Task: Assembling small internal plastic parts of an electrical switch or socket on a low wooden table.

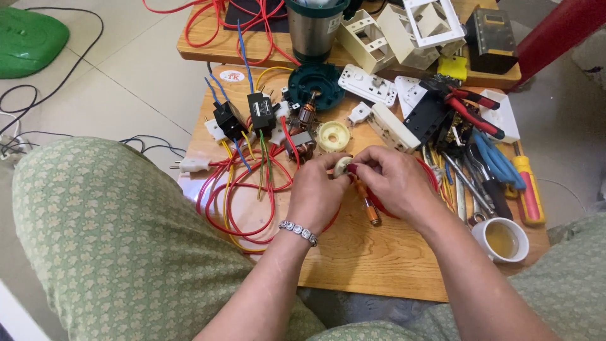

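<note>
My left hand (315, 192) and my right hand (394, 180) meet over a low wooden table (372, 259). Between their fingertips they pinch a small cream plastic round part (342, 165). An orange-handled screwdriver (367, 203) lies under my hands, its shaft pointing toward the part; which hand grips it I cannot tell. A silver bracelet (298, 232) circles my left wrist. Just beyond the fingers lie a cream plastic gear-like disc (332, 136) and a small motor with copper windings (303, 129).
Red and yellow wire loops (237, 196), black switch blocks (243, 117), a teal round housing (315, 82) and white socket parts (379, 107) crowd the table. Pliers, scissors and screwdrivers (486, 145) lie right, beside a cup (502, 239). A steel jar (314, 28) stands behind. My knee (107, 233) is left.
</note>
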